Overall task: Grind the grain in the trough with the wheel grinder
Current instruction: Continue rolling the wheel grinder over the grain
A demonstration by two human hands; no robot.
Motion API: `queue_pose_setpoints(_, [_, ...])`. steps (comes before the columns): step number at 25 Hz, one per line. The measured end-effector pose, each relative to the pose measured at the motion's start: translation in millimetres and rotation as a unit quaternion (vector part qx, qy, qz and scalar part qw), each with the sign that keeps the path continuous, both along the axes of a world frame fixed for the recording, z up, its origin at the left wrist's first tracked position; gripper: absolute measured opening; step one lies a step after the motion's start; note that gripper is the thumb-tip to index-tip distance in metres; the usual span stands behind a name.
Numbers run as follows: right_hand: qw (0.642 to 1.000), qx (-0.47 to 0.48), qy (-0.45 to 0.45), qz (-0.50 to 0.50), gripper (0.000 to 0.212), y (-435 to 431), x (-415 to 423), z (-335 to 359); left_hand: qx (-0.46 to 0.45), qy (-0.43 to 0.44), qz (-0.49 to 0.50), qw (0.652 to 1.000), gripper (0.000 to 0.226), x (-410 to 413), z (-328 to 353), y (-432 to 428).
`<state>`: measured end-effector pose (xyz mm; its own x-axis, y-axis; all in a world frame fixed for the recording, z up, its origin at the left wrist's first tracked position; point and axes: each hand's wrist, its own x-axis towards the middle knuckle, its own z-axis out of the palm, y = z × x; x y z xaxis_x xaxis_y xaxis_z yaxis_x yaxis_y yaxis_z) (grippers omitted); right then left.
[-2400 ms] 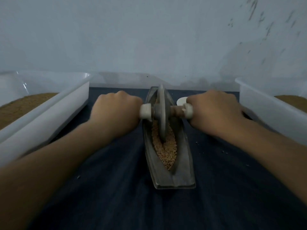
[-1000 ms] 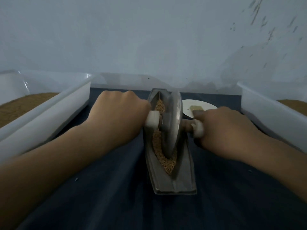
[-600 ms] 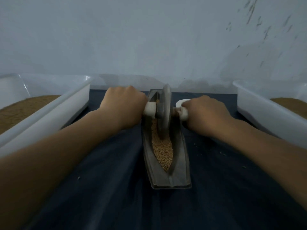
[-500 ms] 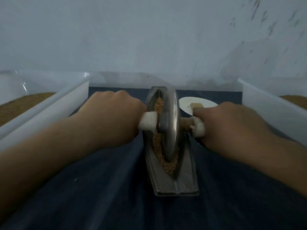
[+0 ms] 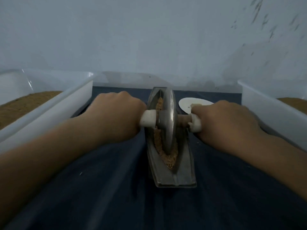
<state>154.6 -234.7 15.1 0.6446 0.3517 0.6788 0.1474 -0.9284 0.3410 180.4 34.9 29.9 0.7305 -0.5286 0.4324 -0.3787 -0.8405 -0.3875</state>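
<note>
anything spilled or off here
A few pale specks, like the grain inside, lie on the cloth outside the trough, left of it and near the right hand. Otherwise the wheel sits in the trough, the left hand and right gripping its handles; nothing else stands out.

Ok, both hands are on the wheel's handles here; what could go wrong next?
Grain is heaped at the near tip of the trough; a stroke toward the person may push some over onto the cloth.
The right hand sits beside the white plate; a forward stroke may knock it.
The wheel looks slightly tilted, so it may ride up the trough wall.
</note>
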Motion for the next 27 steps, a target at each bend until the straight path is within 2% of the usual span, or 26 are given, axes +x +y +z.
queue_pose_setpoints(3, [0.997,-0.013,0.058,-0.055,0.032,6.8,13.8,0.9,-0.017,-0.035,0.031,0.999,0.015,9.7,-2.8,-2.5])
queue_pose_setpoints(5, [0.984,0.040,0.151,-0.084,0.011,20.6,37.9,14.6,-0.036,0.005,0.111,0.993,0.009,30.6,2.3,-21.0])
queue_pose_setpoints(7, [0.961,0.106,0.234,-0.100,0.009,24.8,54.4,25.5,-0.033,0.019,0.128,0.991,0.013,45.4,12.4,-39.9])
queue_pose_setpoints(8, [0.957,0.113,0.247,-0.099,0.009,22.3,55.6,25.1,-0.029,0.024,0.119,0.992,0.012,47.8,16.0,-40.9])
queue_pose_setpoints(10, [0.979,0.070,0.182,-0.062,0.010,12.6,37.6,12.1,-0.017,0.031,0.056,0.998,0.002,31.7,12.0,-22.2])
queue_pose_setpoints(12, [0.998,0.021,0.054,-0.019,0.033,1.0,7.1,-4.0,-0.018,0.013,-0.015,1.000,0.011,12.5,0.3,3.2])
queue_pose_setpoints(13, [1.000,0.014,0.011,-0.018,0.036,-2.6,2.7,-3.9,-0.028,0.007,-0.029,0.999,0.012,11.5,-1.6,10.0])
queue_pose_setpoints(15, [0.998,0.007,0.044,-0.038,0.032,2.7,11.6,1.2,-0.023,0.030,-0.003,0.999,0.013,19.4,-1.9,9.5])
queue_pose_setpoints(18, [0.982,0.038,0.155,-0.096,0.007,29.0,44.6,22.0,-0.073,0.073,0.103,0.989,0.010,43.9,0.3,-15.6])
queue_pose_setpoints(20, [0.974,0.059,0.194,-0.096,0.014,39.0,56.2,32.9,-0.091,0.090,0.127,0.984,0.014,48.1,5.4,-21.9])
queue_pose_setpoints(22, [0.983,0.021,0.166,-0.073,0.006,28.5,40.3,28.7,-0.073,0.116,0.100,0.986,0.009,33.6,2.7,-10.6])
queue_pose_setpoints(23, [0.990,0.005,0.130,-0.057,0.014,19.9,25.8,20.0,-0.059,0.102,0.067,0.991,0.007,21.2,-1.5,-0.8])
queue_pose_setpoints(25, [0.998,0.024,0.050,-0.009,0.029,6.8,-6.5,2.4,-0.014,-0.003,-0.007,1.000,0.019,3.2,-8.5,14.3])
queue_pose_setpoints(27, [0.998,0.047,0.035,0.010,0.028,-1.2,-6.7,-3.3,-0.003,-0.077,-0.024,0.997,0.021,4.7,0.3,12.1])
